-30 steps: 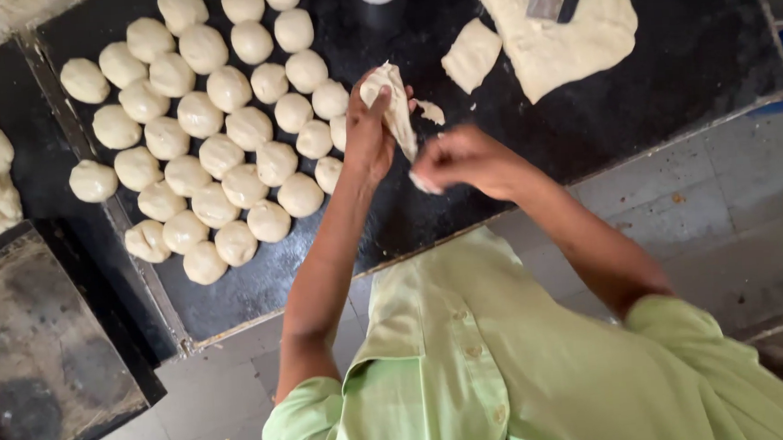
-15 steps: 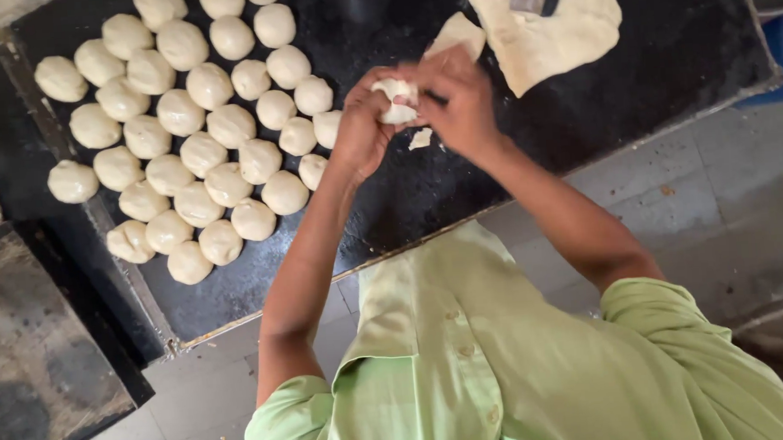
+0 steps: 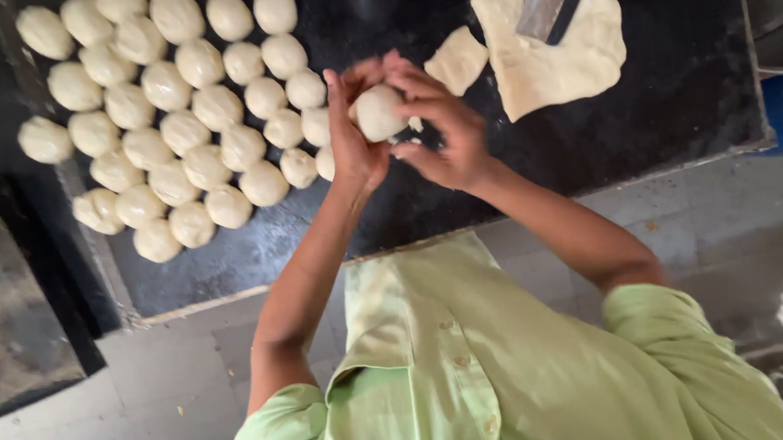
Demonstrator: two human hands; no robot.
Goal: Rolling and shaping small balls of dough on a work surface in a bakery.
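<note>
Both hands meet above the middle of the black worktop point(image 3: 656, 95), cupping one dough ball point(image 3: 378, 112) between them. The left hand point(image 3: 351, 127) presses its palm against the ball's side; the right hand point(image 3: 440, 126) curls its fingers over it (grasping, not clenched). Rows of finished dough balls point(image 3: 177, 115) fill the worktop's left part. A flattened dough sheet point(image 3: 563, 55) lies near the far right corner, a metal scraper point(image 3: 555, 2) resting on it.

1. The flat dough strip from a second ago is now a round dough ball point(image 3: 379, 112), held above the black slab point(image 3: 674, 94).
2. The left hand point(image 3: 354, 132) and right hand point(image 3: 440, 126), apart earlier, now cup the ball together.
</note>
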